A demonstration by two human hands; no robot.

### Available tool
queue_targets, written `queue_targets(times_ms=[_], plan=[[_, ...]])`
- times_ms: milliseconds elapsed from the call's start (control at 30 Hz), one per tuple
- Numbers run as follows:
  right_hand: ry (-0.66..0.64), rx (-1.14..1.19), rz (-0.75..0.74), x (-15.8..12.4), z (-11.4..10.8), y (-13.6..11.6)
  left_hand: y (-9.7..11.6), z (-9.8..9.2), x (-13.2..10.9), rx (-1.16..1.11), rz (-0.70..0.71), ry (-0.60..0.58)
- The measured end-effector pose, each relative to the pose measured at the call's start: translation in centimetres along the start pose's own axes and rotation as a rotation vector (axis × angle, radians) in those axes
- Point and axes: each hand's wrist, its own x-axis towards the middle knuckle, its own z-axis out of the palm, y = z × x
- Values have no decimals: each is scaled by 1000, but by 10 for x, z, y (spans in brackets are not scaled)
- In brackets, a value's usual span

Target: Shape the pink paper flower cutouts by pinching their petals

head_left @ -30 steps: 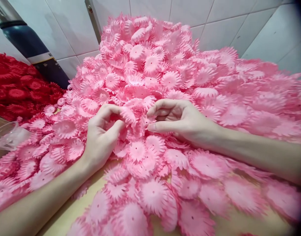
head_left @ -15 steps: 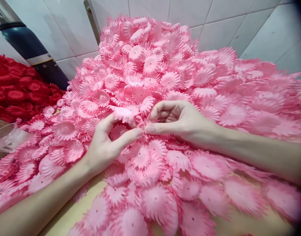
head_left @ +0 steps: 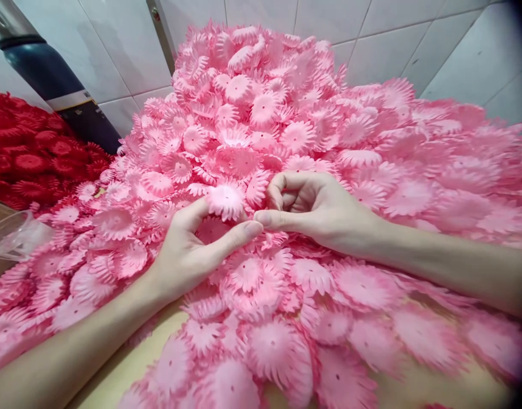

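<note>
My left hand is closed on a pink flower-shaped petal disc with a fringed edge; the disc sits over its fingers, and its thumb reaches to the right below it. Close beside it, the thumb and index finger of my right hand are curled into a pinch, the thumb tips almost meeting. Whatever lies between the right fingertips is too small or hidden to make out. Both hands are just above a large heap of similar pink petal discs, many with a small hole at the centre.
A heap of red petal pieces lies at the left, beside a dark blue bottle leaning at a slant in view. A clear plastic cup is at the left edge. White tiled wall stands behind; yellowish surface shows in front.
My left hand's thumb has shifted slightly right, to the right thumb's tip. The petal disc in it has turned to show more of its face. My right hand has barely moved.
</note>
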Motion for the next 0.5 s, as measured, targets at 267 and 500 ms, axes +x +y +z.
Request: queue_targets(times_ms=[267,500], plan=[[48,-58,-28,-1,2,-2,-6,-3,-1,42,54,-89],[22,-92,-54,-1,3,-2,-2,-3,-2,84,18,-109]])
